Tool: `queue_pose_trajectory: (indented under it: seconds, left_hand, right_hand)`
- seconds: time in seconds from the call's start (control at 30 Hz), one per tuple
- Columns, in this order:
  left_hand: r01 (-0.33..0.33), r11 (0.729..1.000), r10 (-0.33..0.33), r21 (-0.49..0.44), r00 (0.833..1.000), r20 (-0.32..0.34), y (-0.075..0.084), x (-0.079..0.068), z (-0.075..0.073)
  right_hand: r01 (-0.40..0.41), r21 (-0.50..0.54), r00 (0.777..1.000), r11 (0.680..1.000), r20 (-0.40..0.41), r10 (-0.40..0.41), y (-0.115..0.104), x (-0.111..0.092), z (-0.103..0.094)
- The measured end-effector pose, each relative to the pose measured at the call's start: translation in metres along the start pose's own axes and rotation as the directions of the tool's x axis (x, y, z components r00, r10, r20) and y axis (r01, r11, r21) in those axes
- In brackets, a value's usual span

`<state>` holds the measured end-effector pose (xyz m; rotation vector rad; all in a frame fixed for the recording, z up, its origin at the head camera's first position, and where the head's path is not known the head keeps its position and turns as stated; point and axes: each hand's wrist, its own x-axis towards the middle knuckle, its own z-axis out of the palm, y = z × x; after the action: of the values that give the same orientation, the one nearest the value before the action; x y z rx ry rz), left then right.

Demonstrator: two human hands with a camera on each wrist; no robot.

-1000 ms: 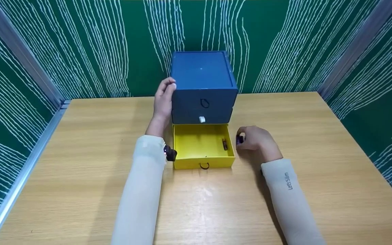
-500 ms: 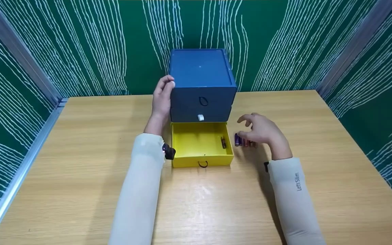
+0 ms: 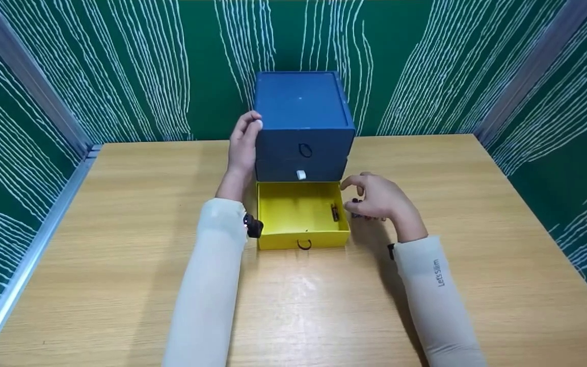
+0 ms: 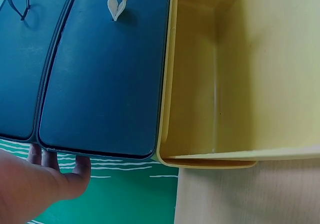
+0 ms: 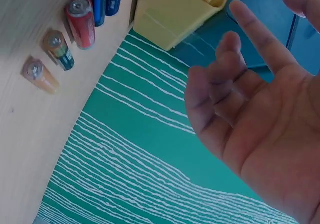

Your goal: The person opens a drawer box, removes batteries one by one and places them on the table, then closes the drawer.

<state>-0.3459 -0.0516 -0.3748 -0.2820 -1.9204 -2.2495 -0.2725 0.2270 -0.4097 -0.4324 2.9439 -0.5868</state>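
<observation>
A drawer unit with blue drawers (image 3: 301,102) stands at the back of the table, its yellow bottom drawer (image 3: 303,241) pulled out. My left hand (image 3: 243,148) touches the unit's left side, its fingertips at the upper front corner. One small dark battery (image 3: 335,212) lies inside the yellow drawer along its right wall. Over the drawer's right edge hovers my right hand (image 3: 382,199), fingers loosely bent and holding nothing. Beneath it, several batteries stand in a row on the table, including a red battery (image 5: 81,22), a blue battery (image 5: 98,3) and an orange battery (image 5: 41,74).
The wooden table (image 3: 293,306) stretches around the unit. Green walls (image 3: 416,71) with white wavy lines close in the back and sides. A white loop pull (image 3: 301,175) hangs on the middle drawer, and a black loop (image 3: 304,150) on the top one.
My right hand let go of a dark purple-blue battery in the row, lifted off, and moved left toward the yellow drawer. My left hand stays at the unit's side.
</observation>
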Motion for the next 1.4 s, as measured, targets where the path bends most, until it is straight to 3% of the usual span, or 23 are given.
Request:
queue_pose_trajectory:
  seconds: [0.3, 0.43, 0.7, 0.87, 1.13, 1.4]
  left_hand:
    - [0.035, 0.999, -0.035, -0.01, 0.999, 0.003, 0.008, -0.004, 0.0]
    - [0.028, 0.999, -0.028, -0.016, 1.0, -0.008, 0.002, -0.001, -0.001]
    - [0.034, 0.999, -0.034, -0.03, 0.999, -0.009, 0.003, -0.003, -0.002]
    - [0.041, 0.999, -0.041, -0.013, 0.999, -0.005, 0.011, -0.008, 0.001]
    - [0.036, 0.999, -0.036, 0.014, 0.999, -0.005, 0.021, -0.015, 0.005]
    - [0.03, 0.999, -0.03, 0.024, 1.0, -0.005, 0.02, -0.013, 0.005]
  right_hand:
    - [-0.047, -0.07, 0.998, 0.996, 0.047, 0.05, -0.009, 0.012, 0.02]
    - [-0.036, -0.102, 0.997, 0.994, 0.064, 0.042, -0.009, 0.014, 0.026]
    - [-0.042, -0.171, 0.998, 0.984, 0.038, 0.049, -0.012, 0.018, 0.038]
    - [-0.04, -0.224, 0.999, 0.974, 0.014, 0.044, -0.013, 0.018, 0.043]
    - [-0.117, -0.203, 0.993, 0.972, 0.004, 0.12, -0.015, 0.02, 0.049]
    - [-0.116, -0.239, 0.993, 0.964, -0.004, 0.118, -0.018, 0.019, 0.049]
